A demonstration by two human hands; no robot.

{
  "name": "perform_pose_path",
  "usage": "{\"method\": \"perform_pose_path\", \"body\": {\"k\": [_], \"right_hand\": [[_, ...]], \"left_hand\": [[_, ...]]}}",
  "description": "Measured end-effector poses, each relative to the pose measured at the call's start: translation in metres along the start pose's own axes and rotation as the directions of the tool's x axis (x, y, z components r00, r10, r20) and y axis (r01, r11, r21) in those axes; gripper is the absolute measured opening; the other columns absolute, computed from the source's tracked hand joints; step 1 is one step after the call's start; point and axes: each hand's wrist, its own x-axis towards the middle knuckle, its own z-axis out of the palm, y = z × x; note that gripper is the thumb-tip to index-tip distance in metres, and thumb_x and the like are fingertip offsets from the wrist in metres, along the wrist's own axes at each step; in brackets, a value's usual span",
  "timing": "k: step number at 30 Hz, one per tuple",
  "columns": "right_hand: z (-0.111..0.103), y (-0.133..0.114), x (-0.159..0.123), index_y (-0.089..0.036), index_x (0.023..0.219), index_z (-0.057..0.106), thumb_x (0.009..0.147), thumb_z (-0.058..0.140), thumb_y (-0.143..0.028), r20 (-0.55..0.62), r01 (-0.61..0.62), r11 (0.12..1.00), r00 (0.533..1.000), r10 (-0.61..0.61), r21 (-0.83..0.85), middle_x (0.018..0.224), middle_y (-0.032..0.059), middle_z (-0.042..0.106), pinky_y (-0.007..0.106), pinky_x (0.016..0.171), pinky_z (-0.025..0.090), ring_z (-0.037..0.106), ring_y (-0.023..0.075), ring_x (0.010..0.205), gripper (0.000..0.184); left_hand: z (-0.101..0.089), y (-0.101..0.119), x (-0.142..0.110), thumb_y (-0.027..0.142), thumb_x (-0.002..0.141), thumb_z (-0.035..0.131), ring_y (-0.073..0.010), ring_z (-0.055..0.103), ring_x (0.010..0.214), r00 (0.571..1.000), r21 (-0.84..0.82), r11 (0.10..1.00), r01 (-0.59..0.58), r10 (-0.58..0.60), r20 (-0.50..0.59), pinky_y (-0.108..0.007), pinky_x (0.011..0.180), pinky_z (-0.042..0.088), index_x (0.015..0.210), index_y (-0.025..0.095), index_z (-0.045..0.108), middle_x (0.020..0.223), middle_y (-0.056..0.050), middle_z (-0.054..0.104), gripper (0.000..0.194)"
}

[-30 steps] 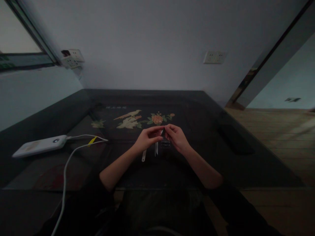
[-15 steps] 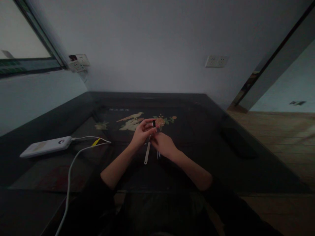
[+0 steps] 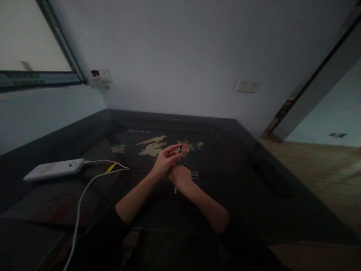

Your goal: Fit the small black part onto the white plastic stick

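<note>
My left hand [image 3: 164, 162] is raised a little above the dark table [image 3: 231, 158] and pinches a small dark object [image 3: 179, 149] between thumb and fingers. My right hand [image 3: 180, 177] rests low on the table just below it, fingers curled over a thin pale tool [image 3: 175, 190] whose end sticks out beneath the hand. A small dark metal part [image 3: 194, 175] lies on the table right beside the right hand. The light is dim and the small pieces are hard to make out.
A white power bank [image 3: 53, 169] lies at the left with a white cable [image 3: 84, 188] and a yellow tag [image 3: 112, 167] running toward me. The tabletop bears a bird-and-flower picture [image 3: 152, 145]. Wall sockets [image 3: 246, 86] and a window [image 3: 31, 49] are behind; wooden floor [image 3: 316, 165] lies to the right.
My right hand left the left hand, dropped to the table and moved left onto the pale tool. My left hand kept the small dark object raised. The camera shifted slightly.
</note>
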Motion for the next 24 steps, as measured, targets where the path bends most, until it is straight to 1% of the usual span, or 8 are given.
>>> {"method": "perform_pose_path", "body": {"k": [1, 4, 8, 10, 12, 16, 22, 24], "right_hand": [[-0.004, 0.007, 0.0, -0.013, 0.109, 0.061, 0.082, 0.045, -0.013, -0.057, -0.033, 0.998, 0.998, 0.036, 0.054, 0.095, 0.0191, 0.069, 0.038, 0.069, 0.046, 0.067, 0.0306, 0.087, 0.032], [-0.022, 0.036, -0.001, -0.018, 0.116, 0.053, 0.079, 0.052, -0.015, -0.163, 0.053, 0.929, 0.987, 0.008, 0.366, 0.083, 0.0087, 0.068, 0.031, 0.062, 0.046, 0.066, 0.022, 0.072, 0.037], [-0.041, 0.085, -0.008, -0.02, 0.126, 0.042, 0.078, 0.053, -0.015, -0.138, 0.004, 0.647, 0.978, 0.156, 0.763, 0.063, -0.004, 0.056, 0.023, 0.044, 0.04, 0.053, 0.0115, 0.044, 0.049], [-0.045, 0.105, -0.014, -0.017, 0.119, 0.048, 0.079, 0.053, -0.019, -0.169, 0.051, 0.533, 0.97, 0.175, 0.845, 0.062, -0.0045, 0.053, 0.021, 0.041, 0.037, 0.05, 0.0093, 0.043, 0.041], [-0.046, 0.118, -0.02, -0.015, 0.106, 0.058, 0.078, 0.056, -0.027, -0.203, 0.081, 0.455, 0.953, 0.225, 0.887, 0.058, -0.0058, 0.047, 0.018, 0.037, 0.028, 0.04, 0.0058, 0.04, 0.03], [-0.043, 0.12, -0.031, -0.014, 0.103, 0.061, 0.081, 0.054, -0.041, -0.217, 0.121, 0.387, 0.952, 0.214, 0.914, 0.053, -0.0081, 0.034, 0.019, 0.036, 0.015, 0.026, 0.0039, 0.037, 0.035], [-0.033, 0.094, -0.039, -0.014, 0.101, 0.06, 0.084, 0.05, -0.048, -0.242, 0.246, 0.368, 0.969, -0.056, 0.897, 0.053, -0.0074, 0.036, 0.02, 0.038, 0.019, 0.028, 0.0049, 0.04, 0.04], [-0.026, 0.088, -0.04, -0.014, 0.098, 0.06, 0.086, 0.047, -0.048, -0.248, 0.266, 0.382, 0.964, -0.096, 0.885, 0.053, -0.007, 0.035, 0.021, 0.039, 0.02, 0.029, 0.0058, 0.041, 0.039]], "left_hand": [[-0.001, -0.001, 0.001, 0.031, 0.061, 0.078, -0.0092, 0.058, 0.061, 1.0, -0.021, 1.0, 0.0, 0.0, 0.002, -0.02, 0.057, 0.044, 0.107, 0.016, 0.064, 0.073, -0.001, 0.065, 0.05], [-0.002, -0.003, 0.002, 0.038, 0.062, 0.078, -0.0083, 0.054, 0.057, 0.999, -0.099, 0.994, -0.043, 0.045, 0.021, -0.021, 0.057, 0.042, 0.101, 0.013, 0.066, 0.069, -0.001, 0.064, 0.049], [0.0, -0.005, 0.003, 0.044, 0.065, 0.075, -0.0069, 0.051, 0.056, 0.997, -0.161, 0.985, -0.056, 0.063, 0.037, -0.02, 0.057, 0.039, 0.099, 0.011, 0.066, 0.067, -0.002, 0.062, 0.047], [0.001, -0.009, 0.001, 0.045, 0.068, 0.073, -0.007, 0.05, 0.057, 0.999, -0.185, 0.982, -0.033, 0.04, 0.034, -0.02, 0.057, 0.039, 0.098, 0.011, 0.066, 0.069, -0.002, 0.062, 0.046], [0.002, -0.014, 0.0, 0.045, 0.07, 0.072, -0.0075, 0.05, 0.059, 0.999, -0.199, 0.98, 0.002, 0.005, 0.039, -0.02, 0.059, 0.039, 0.098, 0.011, 0.067, 0.072, -0.003, 0.062, 0.045], [0.005, -0.022, -0.004, 0.046, 0.07, 0.071, -0.0079, 0.051, 0.06, 0.997, -0.194, 0.979, 0.062, -0.054, 0.046, -0.02, 0.059, 0.04, 0.096, 0.011, 0.067, 0.074, -0.002, 0.061, 0.044], [0.01, -0.021, -0.004, 0.041, 0.063, 0.077, -0.0071, 0.053, 0.063, 0.994, -0.202, 0.975, 0.086, -0.097, -0.045, -0.021, 0.062, 0.042, 0.097, 0.013, 0.066, 0.083, -0.003, 0.063, 0.046], [0.01, -0.02, -0.004, 0.039, 0.059, 0.08, -0.0073, 0.054, 0.064, 0.993, -0.218, 0.973, 0.076, -0.093, -0.072, -0.021, 0.063, 0.043, 0.096, 0.013, 0.067, 0.082, -0.002, 0.064, 0.047]]}}
